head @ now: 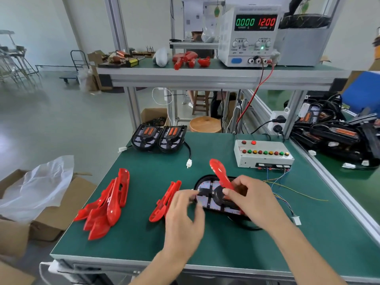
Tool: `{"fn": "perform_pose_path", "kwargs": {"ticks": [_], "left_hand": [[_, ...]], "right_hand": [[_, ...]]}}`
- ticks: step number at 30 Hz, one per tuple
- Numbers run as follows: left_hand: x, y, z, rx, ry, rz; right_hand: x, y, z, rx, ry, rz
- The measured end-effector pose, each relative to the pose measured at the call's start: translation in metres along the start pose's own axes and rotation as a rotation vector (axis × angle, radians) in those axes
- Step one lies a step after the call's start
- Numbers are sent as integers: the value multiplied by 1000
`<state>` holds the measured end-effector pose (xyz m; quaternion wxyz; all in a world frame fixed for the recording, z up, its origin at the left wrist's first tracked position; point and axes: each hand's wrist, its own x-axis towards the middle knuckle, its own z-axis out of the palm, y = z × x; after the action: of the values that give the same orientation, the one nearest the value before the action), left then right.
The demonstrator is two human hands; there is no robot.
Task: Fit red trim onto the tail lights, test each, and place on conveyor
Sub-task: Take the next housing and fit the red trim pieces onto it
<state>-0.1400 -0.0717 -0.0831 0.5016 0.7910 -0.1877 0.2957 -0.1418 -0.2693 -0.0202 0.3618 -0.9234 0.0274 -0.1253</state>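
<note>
A black tail light (211, 194) lies on the green bench in front of me. My left hand (185, 217) pinches its left edge. My right hand (253, 194) holds a red trim piece (220, 173) against the light's top, the trim's far end sticking up and away. A pile of red trims (107, 204) lies at the left, and another small stack of red trims (164, 198) sits just left of my left hand. Two more tail lights (159, 137) stand at the bench's far edge with a white connector (188, 163) trailing.
A grey test box (263, 154) with coloured buttons sits at the right, thin wires (287, 188) running from it. A power supply (248, 36) reads 12.00 on the shelf above. The conveyor (349, 177) at right carries a heap of tail lights (337, 132). Cardboard boxes (47, 206) stand at left.
</note>
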Motion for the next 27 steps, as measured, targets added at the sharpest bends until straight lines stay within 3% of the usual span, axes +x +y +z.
{"fn": "perform_pose_path", "kwargs": {"ticks": [4,10,15,21,27], "left_hand": [[18,-6,3,-79,-181,-587],[34,-15,21,-213,-300,-922],[43,-12,25,-313,-368,-1082],[47,-11,28,-203,-402,-1053],[50,-16,31,-259,-410,-1106]], "right_hand": [[4,16,1,-373,-90,-293],[0,25,6,-606,-130,-507],[0,24,8,-631,-135,-527],[7,34,5,-566,-214,-480],[1,40,1,-531,-198,-434]]}}
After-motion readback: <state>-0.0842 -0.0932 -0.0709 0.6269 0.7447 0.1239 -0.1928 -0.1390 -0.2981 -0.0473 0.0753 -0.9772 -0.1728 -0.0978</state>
